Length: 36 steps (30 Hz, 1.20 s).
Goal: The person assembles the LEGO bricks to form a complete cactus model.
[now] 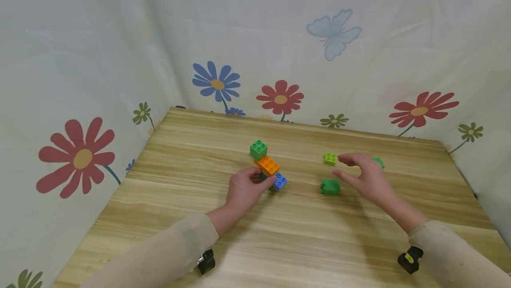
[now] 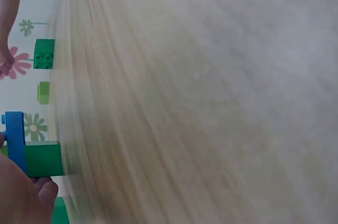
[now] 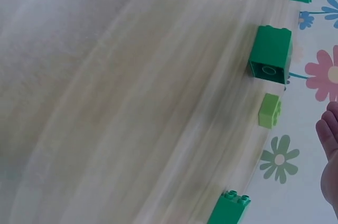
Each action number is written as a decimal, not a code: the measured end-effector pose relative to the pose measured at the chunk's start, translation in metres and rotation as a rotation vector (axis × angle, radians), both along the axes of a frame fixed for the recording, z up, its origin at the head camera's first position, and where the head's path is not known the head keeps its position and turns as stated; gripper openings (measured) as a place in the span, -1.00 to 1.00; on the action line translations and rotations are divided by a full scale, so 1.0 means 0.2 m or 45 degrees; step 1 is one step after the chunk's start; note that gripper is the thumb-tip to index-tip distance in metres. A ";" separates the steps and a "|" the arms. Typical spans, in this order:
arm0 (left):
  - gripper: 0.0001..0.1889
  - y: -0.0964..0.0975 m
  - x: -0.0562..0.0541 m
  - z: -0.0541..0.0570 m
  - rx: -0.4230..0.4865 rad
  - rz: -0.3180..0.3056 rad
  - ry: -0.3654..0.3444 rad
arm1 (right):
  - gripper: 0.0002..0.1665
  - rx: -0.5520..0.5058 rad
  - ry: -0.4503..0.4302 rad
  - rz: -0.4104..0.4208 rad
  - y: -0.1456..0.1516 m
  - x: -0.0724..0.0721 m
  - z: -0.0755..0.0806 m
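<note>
In the head view my left hand (image 1: 242, 187) holds a small stack of toy building bricks, thumb on the near side. An orange brick (image 1: 268, 166) lies on top, over a blue brick (image 1: 281, 181); the left wrist view shows a green brick (image 2: 44, 159) underneath. Just behind the stack stands another green brick (image 1: 258, 149). My right hand (image 1: 369, 179) is raised over the table, thumb and fingers apart, holding nothing. Left of its fingertips sits a lime green brick (image 1: 330, 159). Nearer me, a green brick (image 1: 330, 187) lies on its side, studs facing left.
One more green brick (image 1: 378, 162) shows partly behind the right hand. All stand on a wood-grain table (image 1: 303, 239). A white curtain (image 1: 247, 21) printed with flowers rises along its back and sides.
</note>
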<state>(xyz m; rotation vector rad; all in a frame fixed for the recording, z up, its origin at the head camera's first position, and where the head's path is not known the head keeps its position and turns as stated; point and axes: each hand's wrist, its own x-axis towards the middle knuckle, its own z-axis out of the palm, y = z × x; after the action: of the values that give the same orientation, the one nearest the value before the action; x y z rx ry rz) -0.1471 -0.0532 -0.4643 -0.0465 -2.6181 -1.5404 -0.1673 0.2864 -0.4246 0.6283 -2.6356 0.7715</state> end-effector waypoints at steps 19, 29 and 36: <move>-0.58 0.01 0.00 -0.02 0.022 0.019 0.004 | -0.36 0.018 -0.209 -0.004 0.06 -0.15 -0.01; -0.58 0.00 0.00 -0.02 0.017 0.017 0.004 | -0.29 0.011 -0.271 0.034 0.08 -0.24 -0.09; -0.57 0.00 0.00 -0.02 0.018 0.013 0.006 | -0.25 0.023 -0.304 0.032 0.06 -0.27 -0.11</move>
<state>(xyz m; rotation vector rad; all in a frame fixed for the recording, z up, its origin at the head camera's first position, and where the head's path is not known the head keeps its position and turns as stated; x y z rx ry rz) -0.1463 -0.0529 -0.4688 -0.0359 -2.5998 -1.5537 -0.2213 0.2987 -0.4472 0.6087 -2.8575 0.8801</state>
